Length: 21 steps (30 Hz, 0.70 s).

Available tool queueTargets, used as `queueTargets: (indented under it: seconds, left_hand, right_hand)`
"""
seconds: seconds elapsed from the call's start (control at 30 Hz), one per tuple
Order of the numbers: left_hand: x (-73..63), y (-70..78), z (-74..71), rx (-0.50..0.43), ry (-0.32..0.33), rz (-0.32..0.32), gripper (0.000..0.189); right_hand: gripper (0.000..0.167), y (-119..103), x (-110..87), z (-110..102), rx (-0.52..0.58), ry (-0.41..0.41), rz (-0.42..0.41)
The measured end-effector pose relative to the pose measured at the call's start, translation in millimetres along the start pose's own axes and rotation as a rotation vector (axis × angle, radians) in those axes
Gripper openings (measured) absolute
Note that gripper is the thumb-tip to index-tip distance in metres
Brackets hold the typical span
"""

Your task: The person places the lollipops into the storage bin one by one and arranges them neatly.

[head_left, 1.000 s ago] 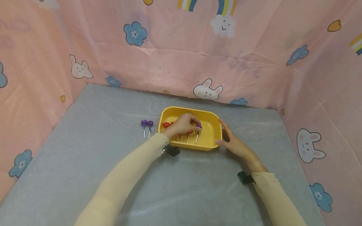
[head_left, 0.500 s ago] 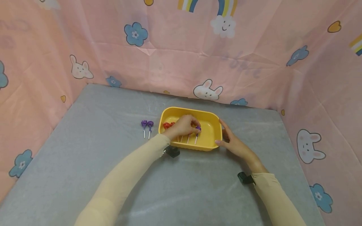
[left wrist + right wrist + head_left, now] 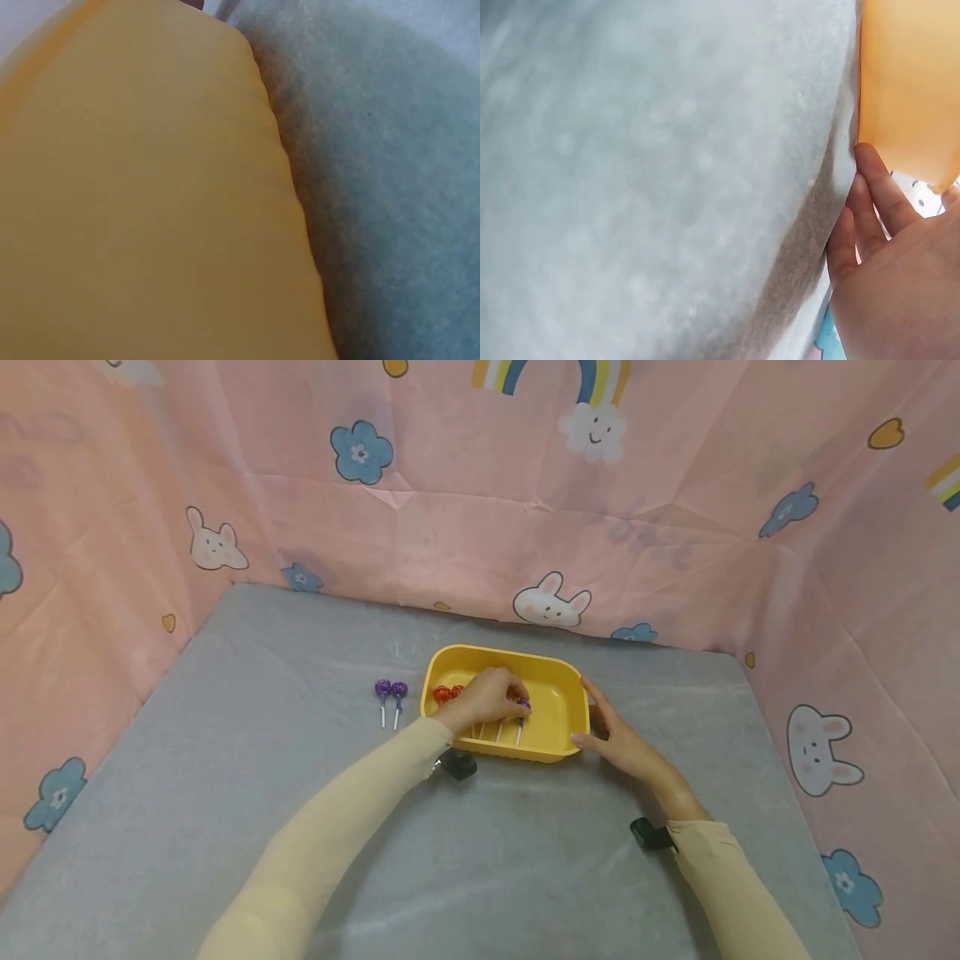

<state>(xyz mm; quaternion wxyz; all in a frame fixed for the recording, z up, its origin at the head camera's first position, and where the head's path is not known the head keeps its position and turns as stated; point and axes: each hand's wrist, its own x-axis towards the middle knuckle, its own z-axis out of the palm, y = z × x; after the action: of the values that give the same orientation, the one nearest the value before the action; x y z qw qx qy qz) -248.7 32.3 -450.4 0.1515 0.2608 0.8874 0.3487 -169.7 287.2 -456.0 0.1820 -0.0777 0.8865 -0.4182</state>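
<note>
In the head view my left hand [image 3: 489, 695] reaches into a yellow plastic bin [image 3: 555, 747], its thumb and fingertips pinching a purple-wrapped lollipop [image 3: 523, 703] by the head. The white stick of this lollipop points toward the bin's near wall. Red lollipops [image 3: 442, 694] lie along the bin's left side, and more sticks [image 3: 482, 729] show under my palm, their heads hidden. My right hand [image 3: 618, 739] rests against the bin's right end, thumb at the near corner and fingers farther back. The right wrist view shows those extended fingers [image 3: 889, 199] touching the orange-yellow wall.
Two purple lollipops [image 3: 391, 690] lie side by side on the grey-covered table [image 3: 285, 710], left of the bin. A pink printed cloth [image 3: 450, 527] hangs around the back and sides. In the left wrist view the bin's outer wall [image 3: 150, 187] fills much of the picture.
My left hand has lowered the purple lollipop slightly and drawn it a little toward the near wall of the bin. The right hand stays in place.
</note>
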Motion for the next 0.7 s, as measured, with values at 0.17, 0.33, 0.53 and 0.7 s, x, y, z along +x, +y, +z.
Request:
queueTargets:
  seconds: [0.17, 0.33, 0.53, 0.7]
  left_hand:
    - [0.5, -1.2, 0.3, 0.004, -0.003, 0.008, 0.022]
    - [1.1, -2.7, 1.3, -0.023, -0.005, 0.003, 0.023]
    - [0.5, -3.3, 0.6, -0.137, 0.002, -0.009, 0.024]
    - [-3.6, 0.6, -7.1, -0.218, 0.023, -0.002, 0.022]
  right_hand:
    - [0.094, 0.1, 0.2, -0.1, 0.0, -0.001, 0.003]
    - [0.094, 3.1, 1.9, 0.0, -0.008, 0.007, 0.005]
    - [0.094, 1.9, 1.4, 0.3, -0.001, 0.005, 0.0]
    - [0.095, -1.6, 0.1, 0.3, 0.009, 0.002, 0.014]
